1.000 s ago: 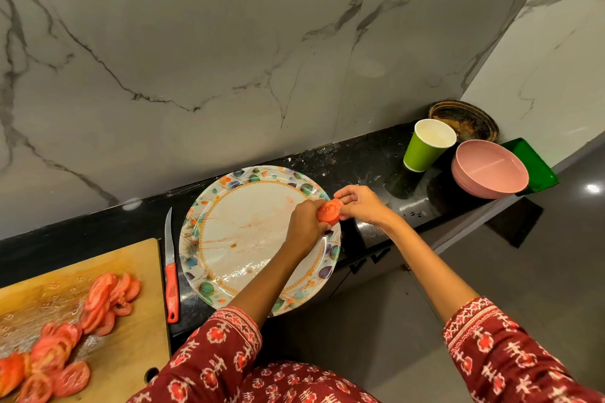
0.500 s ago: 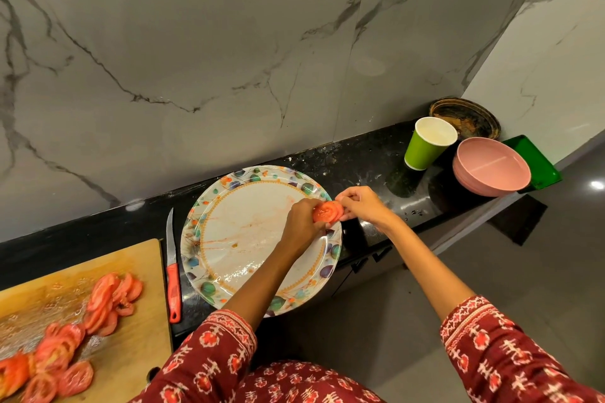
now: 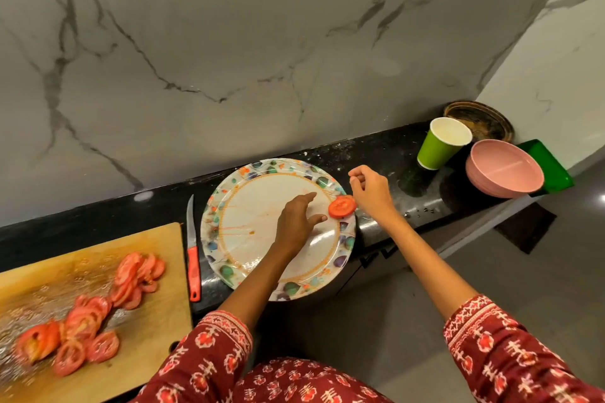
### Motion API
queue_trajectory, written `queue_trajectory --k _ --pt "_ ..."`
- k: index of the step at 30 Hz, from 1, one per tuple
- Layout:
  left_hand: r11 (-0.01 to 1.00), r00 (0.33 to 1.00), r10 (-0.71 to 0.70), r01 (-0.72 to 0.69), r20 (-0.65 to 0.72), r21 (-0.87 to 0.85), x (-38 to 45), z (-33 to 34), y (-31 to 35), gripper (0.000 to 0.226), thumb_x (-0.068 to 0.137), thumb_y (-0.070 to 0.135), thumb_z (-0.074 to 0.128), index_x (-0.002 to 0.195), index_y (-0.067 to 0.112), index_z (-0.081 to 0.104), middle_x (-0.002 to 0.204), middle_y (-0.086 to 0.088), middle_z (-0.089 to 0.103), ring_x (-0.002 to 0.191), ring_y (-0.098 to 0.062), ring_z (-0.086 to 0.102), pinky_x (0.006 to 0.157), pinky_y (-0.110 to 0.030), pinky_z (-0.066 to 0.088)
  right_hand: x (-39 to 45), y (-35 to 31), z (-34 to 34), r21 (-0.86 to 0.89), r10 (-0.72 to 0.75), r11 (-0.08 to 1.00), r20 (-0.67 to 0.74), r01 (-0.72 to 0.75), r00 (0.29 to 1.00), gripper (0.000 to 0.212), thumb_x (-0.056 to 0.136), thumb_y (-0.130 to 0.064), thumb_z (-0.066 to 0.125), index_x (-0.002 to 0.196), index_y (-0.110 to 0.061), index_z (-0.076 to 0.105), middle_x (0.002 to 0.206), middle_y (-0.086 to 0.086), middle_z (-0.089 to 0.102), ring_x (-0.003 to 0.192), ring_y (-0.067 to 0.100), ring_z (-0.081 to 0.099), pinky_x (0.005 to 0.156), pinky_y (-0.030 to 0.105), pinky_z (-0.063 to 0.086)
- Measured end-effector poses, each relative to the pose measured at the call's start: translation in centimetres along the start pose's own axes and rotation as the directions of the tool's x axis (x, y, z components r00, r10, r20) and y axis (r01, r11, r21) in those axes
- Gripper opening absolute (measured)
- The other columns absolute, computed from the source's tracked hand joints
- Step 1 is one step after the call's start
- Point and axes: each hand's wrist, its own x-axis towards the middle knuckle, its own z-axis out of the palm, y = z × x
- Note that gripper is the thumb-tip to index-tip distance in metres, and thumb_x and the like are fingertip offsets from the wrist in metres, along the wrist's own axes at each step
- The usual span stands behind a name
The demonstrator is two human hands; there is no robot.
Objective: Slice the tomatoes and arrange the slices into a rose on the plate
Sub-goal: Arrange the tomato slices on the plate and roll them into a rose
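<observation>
Countertop (image 3: 386,154) of black stone carries everything here, and its narrowness is the first worry: the cutting board (image 3: 147,330) at the left and the plate (image 3: 229,193) in the middle both appear to jut past its front edge, so a careless nudge from a forearm could tip either off. Across the board lie the sliced tomatoes (image 3: 131,278), fanned in a wet heap well apart from the plate; each carry across that gap risks drips or a dropped slice. The plate's white face is streaked with juice, which would likely let slices skid rather than stay where they are set. A red-handled knife (image 3: 193,258) lies between board and plate, blade pointing away, close enough to the left forearm's path that a sweep back toward the board might knock it. The left hand (image 3: 294,222) hovers over the plate with fingers loose and spread, holding nothing. The right hand (image 3: 370,190) sits just beyond the plate's right rim, fingers lightly curled and empty. Smallest, a single tomato slice (image 3: 342,206) rests on that patterned rim beside the right hand, so far out that it could slip off onto the counter.
</observation>
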Motion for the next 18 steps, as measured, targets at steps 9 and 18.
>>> queue_trajectory --k 9,18 --pt "0.991 0.911 -0.085 0.119 -0.403 0.061 -6.6 -11.9 -7.8 0.031 0.085 0.014 0.061 0.116 0.012 0.062 0.116 -0.008 0.064 0.104 -0.023 0.060 0.083 -0.032 0.048 -3.9 -8.4 9.0 0.146 -0.264 0.960 0.189 0.239 0.946 0.017 0.090 -0.002 0.053 0.103 0.002 0.063 0.096 0.014 0.066 0.079 0.014 0.056 0.064 0.009 0.041" --pt "0.942 0.805 -0.195 0.313 -0.560 0.122 -17.7 -23.9 -16.5 0.031 0.085 0.010 0.062 0.115 0.007 0.062 0.108 -0.009 0.067 0.092 -0.019 0.062 0.076 -0.024 0.044 -10.6 -17.5 18.6 0.242 -0.376 0.922 0.384 0.301 0.843 0.016 0.087 -0.005 0.057 0.101 -0.001 0.063 0.085 0.008 0.063 0.072 0.015 0.055 0.069 0.026 0.045"
